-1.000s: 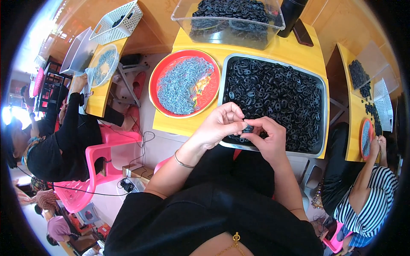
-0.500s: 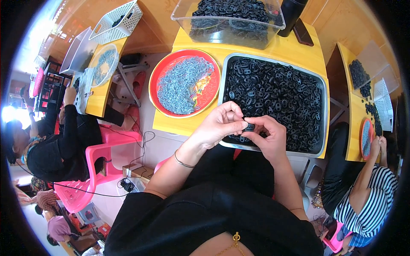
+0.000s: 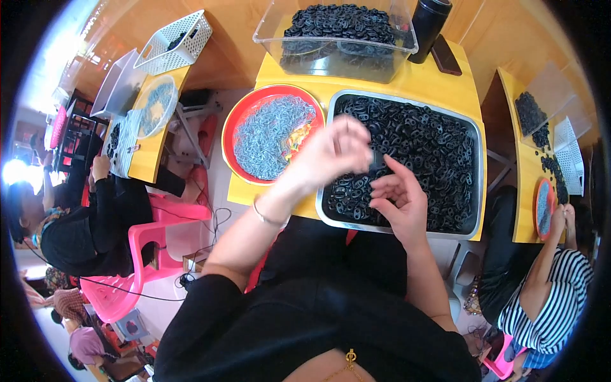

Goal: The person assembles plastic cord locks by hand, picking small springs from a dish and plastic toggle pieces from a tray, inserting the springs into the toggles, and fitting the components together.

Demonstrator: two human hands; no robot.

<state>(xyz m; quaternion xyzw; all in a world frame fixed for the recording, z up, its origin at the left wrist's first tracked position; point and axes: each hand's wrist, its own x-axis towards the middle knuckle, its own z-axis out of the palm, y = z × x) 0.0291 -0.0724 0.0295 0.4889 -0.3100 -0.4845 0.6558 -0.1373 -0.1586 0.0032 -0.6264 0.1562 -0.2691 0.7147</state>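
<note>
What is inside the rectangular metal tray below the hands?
The rectangular metal tray holds small black oval pieces, many with holes. Its floor beneath them can't be seen, and the left hand and right hand cover part of the pile.

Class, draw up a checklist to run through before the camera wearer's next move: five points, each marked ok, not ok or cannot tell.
1. Left hand gripping a piece: cannot tell; the dark shape at its fingertips is blurred.
2. Right hand open: ok; index finger and thumb stand apart.
3. Metal tray supplied: ok; black pieces spread widely across it.
4. View into that tray unblocked: not ok; both hands cover part of it.
5. Red tray supplied: ok; silvery pieces are heaped there, with a patterned patch showing at right.
</note>
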